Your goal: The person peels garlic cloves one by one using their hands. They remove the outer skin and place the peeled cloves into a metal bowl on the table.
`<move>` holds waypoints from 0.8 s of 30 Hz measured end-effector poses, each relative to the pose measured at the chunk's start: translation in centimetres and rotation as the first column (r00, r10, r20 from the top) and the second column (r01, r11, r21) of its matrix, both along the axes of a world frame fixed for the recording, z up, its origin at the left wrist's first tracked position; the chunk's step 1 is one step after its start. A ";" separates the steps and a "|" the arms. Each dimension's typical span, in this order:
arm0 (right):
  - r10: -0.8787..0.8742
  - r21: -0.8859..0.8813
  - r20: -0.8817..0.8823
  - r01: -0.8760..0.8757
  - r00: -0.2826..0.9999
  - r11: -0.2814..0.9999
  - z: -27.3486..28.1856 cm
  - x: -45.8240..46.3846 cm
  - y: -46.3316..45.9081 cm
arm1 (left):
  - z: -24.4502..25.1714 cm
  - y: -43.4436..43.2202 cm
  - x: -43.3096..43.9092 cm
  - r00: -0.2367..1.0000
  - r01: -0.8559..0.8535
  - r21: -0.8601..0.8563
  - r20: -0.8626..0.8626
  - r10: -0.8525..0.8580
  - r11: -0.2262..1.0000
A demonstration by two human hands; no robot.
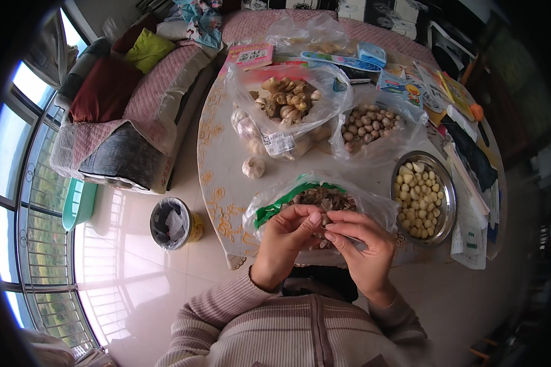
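Above an open plastic bag (275, 207) with a green band, my left hand (287, 241) and my right hand (366, 243) meet at the fingertips. They pinch a small brownish single-clove garlic bulb (325, 220), mostly covered by the fingers. Dry garlic skins (333, 198) fill the bag just below. To the right of my right hand, a steel bowl (451, 215) holds many peeled, cream-coloured garlic cloves (418, 197). Farther back, a clear bag (415, 120) contains unpeeled round garlic bulbs (367, 124).
A whole garlic head (253, 167) lies on the table (220, 183) near a plastic bag of ginger (287, 94) and garlic. Books (250, 55) and papers (470, 229) line the back and right. A lined bin (170, 224) stands on the floor at left, near a sofa (154, 98).
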State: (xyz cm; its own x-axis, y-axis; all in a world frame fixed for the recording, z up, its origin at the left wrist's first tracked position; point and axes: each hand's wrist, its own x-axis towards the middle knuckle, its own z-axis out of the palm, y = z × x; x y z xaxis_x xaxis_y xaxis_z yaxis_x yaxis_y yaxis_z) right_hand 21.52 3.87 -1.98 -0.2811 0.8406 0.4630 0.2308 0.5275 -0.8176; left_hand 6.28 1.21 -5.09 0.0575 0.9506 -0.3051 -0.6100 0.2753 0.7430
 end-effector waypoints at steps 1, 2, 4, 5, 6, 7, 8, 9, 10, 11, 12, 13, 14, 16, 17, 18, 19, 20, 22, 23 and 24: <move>-0.003 0.007 0.010 0.003 1.000 1.000 -0.1 -0.1 -0.1 | -0.1 0.0 0.0 1.000 -0.008 0.012 0.002 0.008 1.000; -0.005 0.015 0.019 0.005 1.000 1.000 -0.2 -0.1 -0.2 | -0.1 0.0 -0.1 1.000 -0.015 0.025 0.004 0.015 1.000; -0.002 -0.004 0.008 0.002 1.000 1.000 -0.3 -0.2 -0.2 | -0.3 0.0 -0.1 1.000 -0.027 0.051 0.004 0.027 0.998; 0.005 -0.032 -0.012 -0.005 1.000 0.999 -0.3 -0.1 -0.3 | -0.5 -0.1 -0.2 1.000 -0.032 0.063 0.002 0.031 0.998; 0.010 -0.059 -0.032 -0.012 0.999 0.998 -0.3 -0.1 -0.3 | -0.6 -0.1 -0.2 0.999 -0.036 0.076 0.001 0.036 0.996; 0.009 -0.126 -0.057 -0.016 0.998 0.992 -0.2 -0.1 -0.3 | -0.6 -0.1 -0.1 0.999 -0.050 0.074 0.009 0.050 0.996; 0.006 -0.194 -0.082 -0.021 0.997 0.981 0.1 -0.1 -0.3 | -0.7 -0.2 0.0 0.998 -0.065 0.072 0.017 0.064 0.995; 0.000 -0.259 -0.108 -0.028 0.994 0.966 0.2 -0.2 -0.4 | -0.7 -0.2 0.1 0.997 -0.079 0.071 0.022 0.077 0.994; -0.013 -0.321 -0.130 -0.030 0.991 0.947 0.2 -0.2 -0.4 | -0.7 -0.2 0.1 0.996 -0.084 0.061 0.024 0.083 0.995; -0.027 -0.382 -0.151 -0.033 0.988 0.923 0.2 -0.2 -0.5 | -0.8 -0.2 0.0 0.996 -0.089 0.051 0.026 0.088 0.995; -0.046 -0.440 -0.171 -0.035 0.984 0.897 0.2 -0.2 -0.6 | -0.8 -0.2 0.1 0.996 -0.091 0.043 0.028 0.090 0.995; -0.047 -0.431 -0.176 -0.034 0.983 0.902 0.0 -0.2 -0.6 | -0.9 -0.2 0.1 0.996 -0.091 0.053 0.030 0.089 0.994; -0.048 -0.422 -0.181 -0.033 0.982 0.906 -0.3 -0.1 -0.7 | -0.9 -0.1 0.1 0.996 -0.091 0.063 0.032 0.089 0.994; -0.050 -0.419 -0.183 -0.032 0.982 0.907 -0.4 -0.2 -0.7 | -1.1 -0.2 0.1 0.995 -0.097 0.072 0.038 0.095 0.993; -0.053 -0.424 -0.178 -0.028 0.983 0.905 -0.2 -0.3 -0.8 | -1.2 -0.2 0.1 0.994 -0.102 0.072 0.043 0.099 0.992; -0.057 -0.428 -0.174 -0.023 0.983 0.904 -0.1 -0.4 -0.8 | -1.3 -0.2 0.1 0.994 -0.104 0.073 0.047 0.101 0.992; -0.071 -0.427 -0.195 -0.020 0.978 0.904 -0.1 -0.3 -0.7 | -1.3 -0.2 0.1 0.995 -0.095 0.077 0.048 0.092 0.992; -0.084 -0.427 -0.215 -0.016 0.973 0.904 -0.3 -0.3 -0.7 | -1.4 -0.3 0.0 0.995 -0.086 0.081 0.048 0.082 0.993; -0.096 -0.437 -0.229 -0.014 0.969 0.900 -0.4 -0.1 -0.6 | -1.4 -0.5 -0.1 0.996 -0.071 0.071 0.056 0.067 0.995; -0.096 -0.447 -0.220 -0.013 0.971 0.895 -0.3 0.1 -0.4 | -1.3 -0.5 -0.1 0.996 -0.066 0.057 0.066 0.062 0.996; -0.096 -0.457 -0.210 -0.011 0.973 0.889 -0.2 0.3 -0.3 | -1.3 -0.6 0.0 0.995 -0.059 0.043 0.076 0.056 0.997</move>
State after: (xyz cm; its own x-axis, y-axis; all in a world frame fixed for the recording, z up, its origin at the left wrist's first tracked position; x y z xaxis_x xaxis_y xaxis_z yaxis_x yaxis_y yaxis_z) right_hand 21.81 3.54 -2.13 -0.1761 0.9815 0.0751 0.0301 0.0817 -0.9962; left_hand 6.27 0.63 -6.37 0.0232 0.9656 -0.2589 -0.6785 0.2054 0.7052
